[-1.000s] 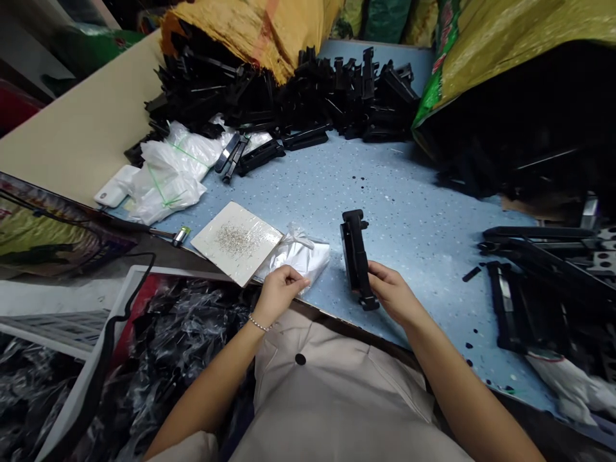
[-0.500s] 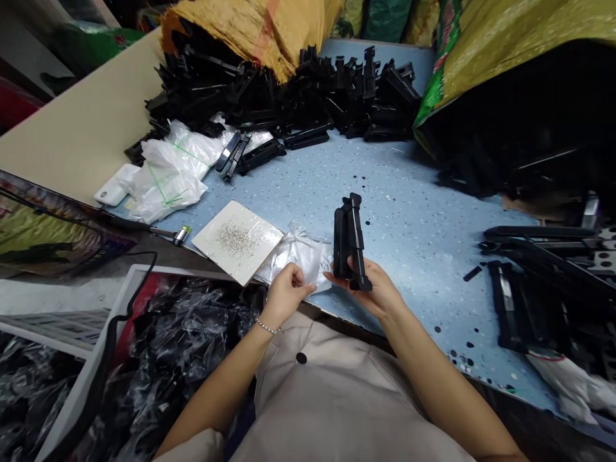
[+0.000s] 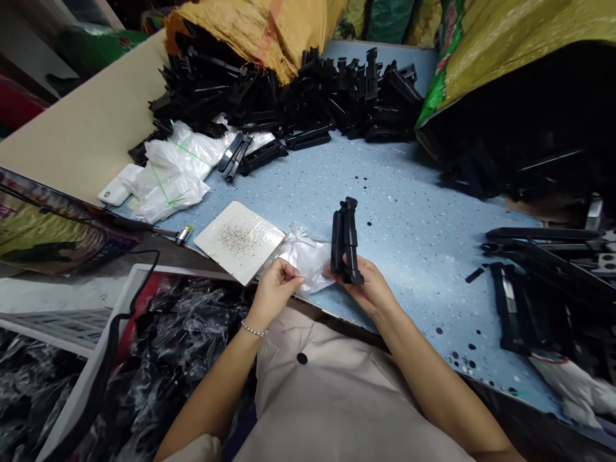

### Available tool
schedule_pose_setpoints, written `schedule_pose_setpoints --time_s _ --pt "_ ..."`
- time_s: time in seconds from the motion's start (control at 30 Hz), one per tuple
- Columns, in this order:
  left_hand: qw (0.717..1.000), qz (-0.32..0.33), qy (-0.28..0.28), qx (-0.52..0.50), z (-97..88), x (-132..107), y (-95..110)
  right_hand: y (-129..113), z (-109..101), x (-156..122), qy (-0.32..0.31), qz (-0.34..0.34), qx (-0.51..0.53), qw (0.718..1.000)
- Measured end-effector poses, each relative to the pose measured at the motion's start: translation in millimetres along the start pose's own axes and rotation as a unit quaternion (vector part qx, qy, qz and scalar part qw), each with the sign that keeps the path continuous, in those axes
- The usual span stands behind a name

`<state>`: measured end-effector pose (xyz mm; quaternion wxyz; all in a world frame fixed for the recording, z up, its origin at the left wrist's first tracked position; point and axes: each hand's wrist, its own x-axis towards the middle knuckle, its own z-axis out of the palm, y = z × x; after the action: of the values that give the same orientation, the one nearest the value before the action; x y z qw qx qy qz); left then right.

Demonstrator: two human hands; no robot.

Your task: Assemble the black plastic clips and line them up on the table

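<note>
My right hand grips a long black plastic part by its near end and holds it tilted up just above the blue speckled table. My left hand is closed in a pinch on the edge of a clear plastic bag that lies at the table's near edge, right beside the black part. A white square tile with a heap of tiny metal pieces lies just left of the bag.
A big pile of black plastic parts spills from a yellow sack at the back. White bags lie at the left, more black parts at the right. A bin of crumpled clear wrapping stands below the table's edge.
My right hand lifted the black part off the table and carried it left toward the bag. My left hand kept its pinch and raised the bag's edge slightly.
</note>
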<state>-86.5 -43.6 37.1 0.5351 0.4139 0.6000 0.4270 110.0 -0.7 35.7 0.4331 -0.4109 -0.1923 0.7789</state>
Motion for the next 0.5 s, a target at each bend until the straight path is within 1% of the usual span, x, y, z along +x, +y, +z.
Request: schedule_pose_setpoints --time_s 0.07,0.13,0.23,0.3,0.37,0.43,0.47,0.5 --pt "0.999 -0.002 -0.002 0.034 4.5 0.5 -0.9 -4.6 2.9 -4.2 -0.011 -0.009 0.020 1.000" --pt "0.998 -0.007 -0.005 0.063 13.9 1.9 -4.3 -6.4 7.2 -6.3 -0.029 -0.008 0.038 0.999" --pt "0.997 -0.011 -0.014 0.070 24.2 4.1 -8.6 -2.1 10.1 -4.5 -0.032 0.003 0.029 0.999" --pt "0.997 0.004 -0.018 0.068 22.9 4.1 -7.8 3.8 7.9 -1.9 -0.017 0.014 0.012 1.000" --pt "0.995 0.037 -0.013 0.093 16.0 1.9 -3.4 9.8 4.0 0.5 -0.003 0.024 0.008 1.000" --pt "0.980 0.089 -0.001 0.178 7.6 -2.6 3.0 14.4 1.1 2.5 0.003 0.029 0.017 0.999" --pt "0.962 0.118 0.003 0.244 4.2 -5.1 6.3 15.9 0.4 3.6 0.004 0.029 0.021 0.999" --pt "0.937 0.144 0.003 0.317 1.6 -7.6 9.3 16.8 0.4 4.6 0.004 0.028 0.023 0.999"
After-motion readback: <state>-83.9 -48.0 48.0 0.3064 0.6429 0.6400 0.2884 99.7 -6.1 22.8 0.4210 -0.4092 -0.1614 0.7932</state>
